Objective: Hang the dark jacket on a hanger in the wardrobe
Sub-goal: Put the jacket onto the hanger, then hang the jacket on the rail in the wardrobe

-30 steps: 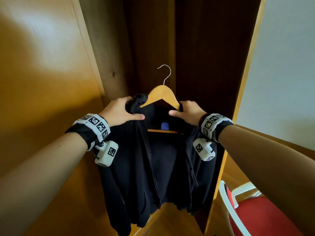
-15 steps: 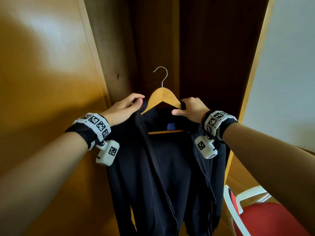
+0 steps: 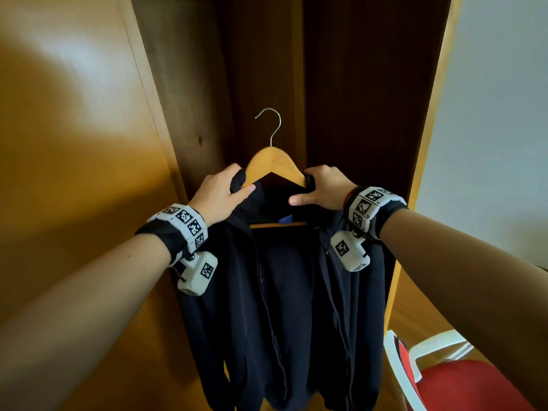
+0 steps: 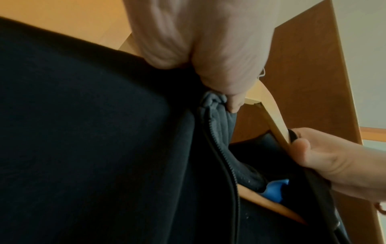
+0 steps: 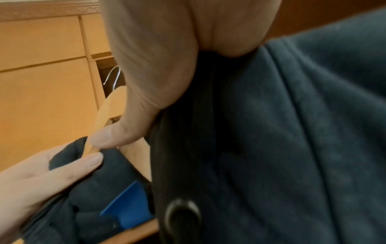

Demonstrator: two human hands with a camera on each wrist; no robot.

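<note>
The dark jacket [image 3: 296, 292] drapes over a wooden hanger [image 3: 274, 161], zipper open and a blue label [image 3: 286, 218] at the neck. The hanger's metal hook [image 3: 271, 123] stands free in front of the open wardrobe [image 3: 355, 84], and no rail is in view. My left hand [image 3: 219, 194] grips the jacket's collar at the hanger's left arm; the left wrist view shows its fingers [image 4: 219, 74] pinching bunched fabric. My right hand [image 3: 320, 191] grips the hanger's right arm together with the jacket's shoulder. In the right wrist view its thumb [image 5: 125, 132] presses on the wood [image 5: 108, 112].
The wardrobe's open door [image 3: 74, 143] stands close on the left. Its right side panel [image 3: 430, 129] borders a white wall [image 3: 489, 114]. A red chair with a white frame [image 3: 459, 387] stands low on the right, beside the jacket's hem.
My left hand, open with straight fingers half a second ago, has curled round the collar again. The jacket now hangs straighter and lower on the hanger. The right hand's grip has not changed.
</note>
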